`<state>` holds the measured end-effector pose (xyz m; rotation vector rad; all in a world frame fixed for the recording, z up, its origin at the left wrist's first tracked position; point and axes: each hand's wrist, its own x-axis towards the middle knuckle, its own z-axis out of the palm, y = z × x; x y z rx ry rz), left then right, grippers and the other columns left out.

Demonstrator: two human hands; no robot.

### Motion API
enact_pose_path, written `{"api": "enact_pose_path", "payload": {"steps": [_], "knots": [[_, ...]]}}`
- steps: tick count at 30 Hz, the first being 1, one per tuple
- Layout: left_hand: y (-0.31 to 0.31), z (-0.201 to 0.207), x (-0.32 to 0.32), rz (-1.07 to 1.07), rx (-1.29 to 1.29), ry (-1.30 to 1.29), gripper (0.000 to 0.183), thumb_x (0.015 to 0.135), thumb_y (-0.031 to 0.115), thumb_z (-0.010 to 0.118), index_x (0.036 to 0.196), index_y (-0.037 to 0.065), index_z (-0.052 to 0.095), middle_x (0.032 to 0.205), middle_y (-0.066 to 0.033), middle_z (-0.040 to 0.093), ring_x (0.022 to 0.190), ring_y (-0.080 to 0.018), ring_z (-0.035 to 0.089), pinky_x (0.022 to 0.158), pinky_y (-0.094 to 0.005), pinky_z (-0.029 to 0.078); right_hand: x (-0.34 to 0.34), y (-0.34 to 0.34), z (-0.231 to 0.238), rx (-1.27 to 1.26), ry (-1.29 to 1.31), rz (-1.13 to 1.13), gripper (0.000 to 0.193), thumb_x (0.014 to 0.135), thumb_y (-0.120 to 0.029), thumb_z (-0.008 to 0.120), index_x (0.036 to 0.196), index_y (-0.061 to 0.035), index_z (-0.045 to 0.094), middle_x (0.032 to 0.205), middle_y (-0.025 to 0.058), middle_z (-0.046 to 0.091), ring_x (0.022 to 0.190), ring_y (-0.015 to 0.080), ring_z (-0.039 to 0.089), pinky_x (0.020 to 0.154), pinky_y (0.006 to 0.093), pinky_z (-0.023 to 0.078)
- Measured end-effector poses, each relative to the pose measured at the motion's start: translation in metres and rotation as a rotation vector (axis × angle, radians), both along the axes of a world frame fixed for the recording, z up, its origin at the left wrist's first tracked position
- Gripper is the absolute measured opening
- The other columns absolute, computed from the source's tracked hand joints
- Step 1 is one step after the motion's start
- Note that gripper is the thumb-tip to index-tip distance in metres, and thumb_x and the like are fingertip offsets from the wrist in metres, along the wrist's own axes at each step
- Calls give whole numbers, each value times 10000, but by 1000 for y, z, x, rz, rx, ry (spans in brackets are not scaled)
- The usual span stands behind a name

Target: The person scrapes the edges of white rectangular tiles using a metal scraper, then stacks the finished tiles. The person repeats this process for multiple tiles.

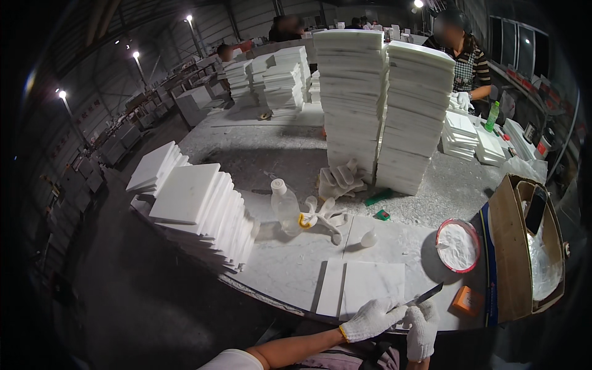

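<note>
Both my hands wear white knit gloves and meet at the table's near edge. My left hand (pixel 374 318) is closed around the pale handle end of a tool with a dark, flat, knife-like blade (pixel 430 293), which points up to the right. Right beside it, my right hand (pixel 422 328) has its fingers bent in under the blade; what they grip is hidden. Just beyond the hands lie a square white marble tile (pixel 374 286) and a narrower white strip (pixel 331 287), side by side on the table.
Left stands a leaning stack of white tiles (pixel 188 191); tall tile stacks (pixel 351 92) rise ahead. Nearby are a clear bottle (pixel 284 206), loose gloves (pixel 340 180), a red-rimmed bowl of white powder (pixel 457 246), an orange box (pixel 468 300) and an open carton (pixel 518 246). A gloved person (pixel 459 55) works at far right.
</note>
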<state>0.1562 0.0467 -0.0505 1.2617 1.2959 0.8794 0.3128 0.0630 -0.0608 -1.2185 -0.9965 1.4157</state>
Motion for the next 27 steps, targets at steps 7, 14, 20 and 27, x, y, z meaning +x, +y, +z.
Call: {"api": "enact_pose_path", "payload": {"steps": [7, 14, 20, 27], "knots": [[0, 17, -1, -29, -22, 73, 284, 995, 274, 570, 1061, 17, 669, 758, -43, 671, 684, -98, 626, 634, -281, 509, 9, 5, -10, -125, 108, -55, 277, 1014, -277, 527, 1032, -12, 605, 715, 27, 586, 546, 97, 513, 475, 222, 394], [0, 7, -5, 27, -26, 46, 290, 992, 254, 564, 1106, 13, 677, 789, -50, 691, 687, -103, 638, 631, -279, 519, 7, 9, -22, -54, -20, 70, 154, 966, -158, 590, 1031, -19, 598, 750, 36, 597, 565, 102, 533, 482, 236, 418], [2, 7, -5, -17, -104, 15, 244, 996, 232, 558, 1046, 20, 668, 784, -41, 679, 683, -89, 621, 649, -284, 516, 8, 15, -9, -177, 313, -192, 175, 979, -178, 590, 1072, -30, 583, 782, 32, 579, 618, 97, 539, 525, 234, 435], [1, 32, -9, -85, -86, 29, 249, 1012, 250, 552, 956, 34, 662, 773, 3, 648, 687, -61, 591, 622, -255, 478, 21, 19, -27, -194, 305, -123, 208, 996, -216, 602, 1129, -56, 591, 917, 40, 609, 732, 116, 570, 607, 255, 476]]}}
